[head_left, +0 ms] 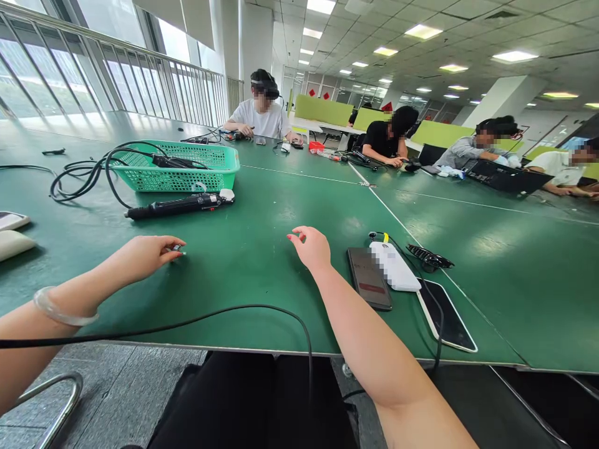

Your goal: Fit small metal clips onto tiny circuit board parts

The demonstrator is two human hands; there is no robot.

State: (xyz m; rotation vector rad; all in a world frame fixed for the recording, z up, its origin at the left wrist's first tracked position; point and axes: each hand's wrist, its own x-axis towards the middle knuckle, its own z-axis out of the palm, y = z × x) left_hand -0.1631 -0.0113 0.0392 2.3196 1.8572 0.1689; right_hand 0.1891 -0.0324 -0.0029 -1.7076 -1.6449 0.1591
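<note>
My left hand (pixel 148 252) rests on the green table (pixel 262 206) with its fingertips pinched on a small metal part (pixel 177 249). My right hand (pixel 311 247) hovers just above the table, fingers loosely curled and apart, holding nothing. A black electric screwdriver (pixel 178 205) lies beyond both hands, in front of a green plastic basket (pixel 180 167) that holds another black tool and cables. A clear bangle (pixel 60 310) sits on my left wrist.
Right of my right hand lie a dark phone (pixel 369 277), a white power bank (pixel 394 266), a second phone (pixel 447 315) and a black clip (pixel 429 257). A black cable (pixel 196 322) runs along the near table edge. Several people work at the far side.
</note>
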